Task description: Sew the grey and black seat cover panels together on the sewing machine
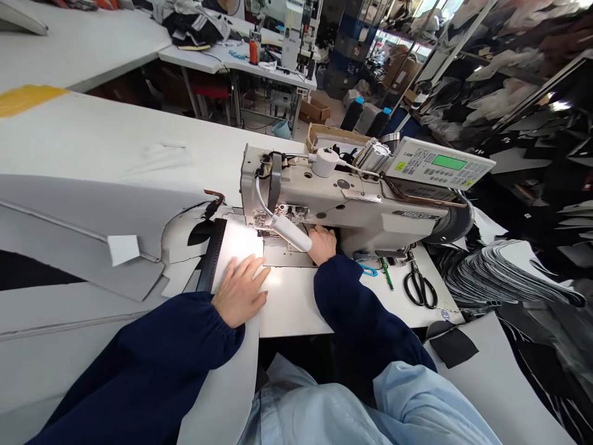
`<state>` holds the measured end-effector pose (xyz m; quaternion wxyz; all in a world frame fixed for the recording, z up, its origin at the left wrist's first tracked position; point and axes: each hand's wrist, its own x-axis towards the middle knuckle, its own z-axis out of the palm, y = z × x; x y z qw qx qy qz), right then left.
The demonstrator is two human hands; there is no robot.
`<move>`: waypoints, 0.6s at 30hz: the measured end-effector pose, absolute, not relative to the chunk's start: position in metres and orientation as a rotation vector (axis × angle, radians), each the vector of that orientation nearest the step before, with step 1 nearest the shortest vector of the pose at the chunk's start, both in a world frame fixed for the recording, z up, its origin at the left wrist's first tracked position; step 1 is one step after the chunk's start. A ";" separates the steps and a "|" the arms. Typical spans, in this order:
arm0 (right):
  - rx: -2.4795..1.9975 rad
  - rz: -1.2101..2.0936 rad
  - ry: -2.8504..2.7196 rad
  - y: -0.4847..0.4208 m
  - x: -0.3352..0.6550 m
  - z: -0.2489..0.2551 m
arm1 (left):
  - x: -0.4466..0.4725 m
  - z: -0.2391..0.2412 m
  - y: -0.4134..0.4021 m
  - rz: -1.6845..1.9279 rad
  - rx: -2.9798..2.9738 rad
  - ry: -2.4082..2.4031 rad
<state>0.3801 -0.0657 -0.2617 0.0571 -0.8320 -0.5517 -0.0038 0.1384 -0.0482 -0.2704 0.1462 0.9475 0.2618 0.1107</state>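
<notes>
Pressing one white panel (237, 246) flat on one bench (294, 300) beside one sewing machine (338, 194) with left hand (241, 293), five fingers spread, gripping nothing; resting one bent-fingered right hand (323, 245) under machine, can't tell grip.

White panel (238, 243) is lying pretty flat on the surface (294, 303), far end lit up super bright right by the stitching end of the sewing machine (352, 207). Black strip (214, 252) runs down its left side. Machine's upright, greyish-beige, green screen glowing.
</notes>
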 end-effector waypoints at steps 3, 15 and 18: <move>-2.452 0.107 -1.647 -0.080 0.375 -0.255 | 0.147 -0.262 -0.044 0.396 2.322 0.696; -1.616 0.304 -1.766 -0.155 0.278 -0.263 | 0.168 -0.239 -0.050 0.597 0.667 0.897; -1.448 0.282 -1.745 -0.168 0.281 -0.271 | 0.148 -0.222 -0.043 0.749 0.382 0.900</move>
